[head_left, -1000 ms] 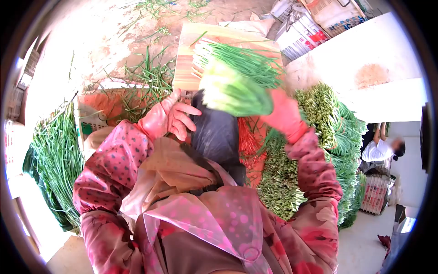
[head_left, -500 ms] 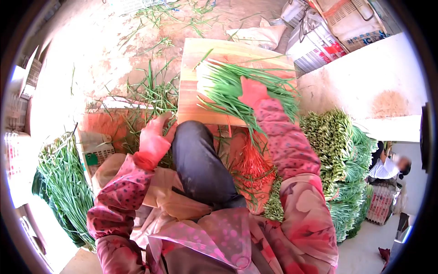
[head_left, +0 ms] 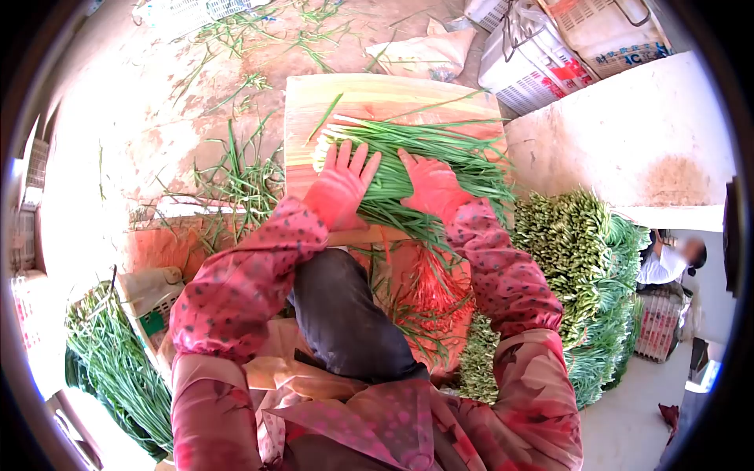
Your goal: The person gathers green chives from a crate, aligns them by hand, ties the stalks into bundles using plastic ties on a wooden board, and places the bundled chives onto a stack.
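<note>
A loose bunch of long green chives [head_left: 479, 166] lies across a wooden board [head_left: 310, 88], pale stem ends to the left and leaves trailing right. My left hand [head_left: 339, 188], in a pink-orange glove, rests on the bunch near the pale ends with its fingers spread. Further along the leaves, my right hand [head_left: 433, 187], gloved alike, lies on top with thumb and fingers apart. Neither hand is closed round the stalks. One stray stalk [head_left: 323, 118] lies apart on the board. Below the board's near edge, red ties [head_left: 436, 282] hang in a bundle beside my knee [head_left: 345, 314].
Stacked chive bundles [head_left: 565, 267] stand at my right, before a low white wall [head_left: 620, 133]. Loose chives [head_left: 118, 361] are heaped at my left beside a crate [head_left: 153, 294]. Scraps [head_left: 247, 177] litter the floor. White crates [head_left: 534, 67] stand far right; another person [head_left: 666, 265] is beyond.
My left hand has moved from beside my knee up and right onto the stems. My right hand has moved slightly down the leaves, and its fingers are now spread.
</note>
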`<state>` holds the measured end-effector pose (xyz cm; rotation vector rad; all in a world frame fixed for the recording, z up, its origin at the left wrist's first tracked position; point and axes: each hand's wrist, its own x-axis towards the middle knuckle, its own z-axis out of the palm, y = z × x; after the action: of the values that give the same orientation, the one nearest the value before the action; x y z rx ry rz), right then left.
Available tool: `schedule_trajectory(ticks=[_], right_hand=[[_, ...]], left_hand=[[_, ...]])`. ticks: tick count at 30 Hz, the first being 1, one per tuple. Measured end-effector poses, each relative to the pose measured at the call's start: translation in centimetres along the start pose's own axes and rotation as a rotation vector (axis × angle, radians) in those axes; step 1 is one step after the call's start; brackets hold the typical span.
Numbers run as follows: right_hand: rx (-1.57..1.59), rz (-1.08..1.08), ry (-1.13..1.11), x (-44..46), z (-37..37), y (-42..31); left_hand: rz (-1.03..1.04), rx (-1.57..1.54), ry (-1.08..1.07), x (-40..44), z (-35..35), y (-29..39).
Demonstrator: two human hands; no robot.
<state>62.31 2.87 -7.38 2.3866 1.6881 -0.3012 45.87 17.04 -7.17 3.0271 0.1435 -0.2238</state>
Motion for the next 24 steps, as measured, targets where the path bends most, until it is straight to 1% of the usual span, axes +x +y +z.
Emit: schedule_trajectory(ticks=[1, 2, 4, 5, 6, 7, 8, 9, 11, 12, 13, 15, 16, 17, 19, 20, 21, 23, 24], right_hand=[[0.094, -0.051, 0.027, -0.3, -0.4, 0.5], [0.095, -0.05, 0.02, -0.4, -1.0, 1.0], [0.329, -0.122, 0.249, -0.1, -2.6, 1.6], [0.331, -0.123, 0.246, 0.8, -3.3, 1.5], [0.37, 0.01, 0.261, 2.3, -4.0, 1.2], [0.406, 0.145, 0.275, 3.8, -4.3, 1.1], [0.389, 0.118, 0.368, 5.3, -2.9, 1.1], [0.392, 0.121, 0.364, 6.5, -1.4, 1.0], [0.17, 0.103, 0.358, 8.6, 1.3, 0.4], [0.343, 0.129, 0.297, 8.4, 1.3, -0.5], [0.347, 0.125, 0.294, 8.1, 1.2, -1.0], [0.46, 0.042, 0.07, 7.1, 0.8, -1.7], [0.443, -0.048, 0.169, 7.1, 2.4, -1.4], [0.443, -0.042, 0.161, 7.1, 2.8, -1.2], [0.551, -0.081, 0.252, 7.2, 2.7, -1.1], [0.532, -0.117, 0.191, 7.6, 2.3, -0.7], [0.536, -0.107, 0.179, 7.4, 2.6, -0.4], [0.585, -0.24, 0.29, 6.7, 2.7, 0.8], [0.493, -0.134, 0.192, 4.7, 0.2, 0.9]], left_hand=[[-0.011, 0.022, 0.023, -0.3, 0.6, 0.2], [0.008, 0.027, 0.052, -0.7, 1.2, 0.3], [-0.001, 0.021, 0.077, -0.9, 2.0, 0.5], [0.0, 0.03, 0.109, -0.8, 2.2, 0.5], [0.002, 0.029, 0.108, -0.5, 3.0, 0.4], [-0.024, 0.11, 0.197, -0.1, 4.0, 0.5], [-0.05, 0.191, 0.286, 0.2, 5.0, 0.6], [-0.047, 0.188, 0.282, 0.4, 5.1, 0.6], [-0.07, 0.188, 0.295, 0.8, 5.1, 0.5], [-0.076, 0.199, 0.349, 0.8, 5.0, 0.7], [-0.08, 0.2, 0.344, 0.8, 4.9, 0.6], [-0.066, 0.208, 0.456, 0.7, 4.9, 0.6], [-0.041, 0.178, 0.526, 0.7, 5.3, 0.8], [-0.038, 0.17, 0.523, 1.0, 5.5, 0.9], [-0.066, 0.153, 0.389, 1.7, 4.9, 0.4], [-0.059, 0.148, 0.399, 1.9, 4.9, 0.3], [-0.053, 0.136, 0.391, 1.8, 4.7, 0.3], [-0.03, 0.122, 0.305, 1.9, 4.0, 0.0], [-0.059, 0.126, 0.245, 2.0, 3.4, 0.2]])
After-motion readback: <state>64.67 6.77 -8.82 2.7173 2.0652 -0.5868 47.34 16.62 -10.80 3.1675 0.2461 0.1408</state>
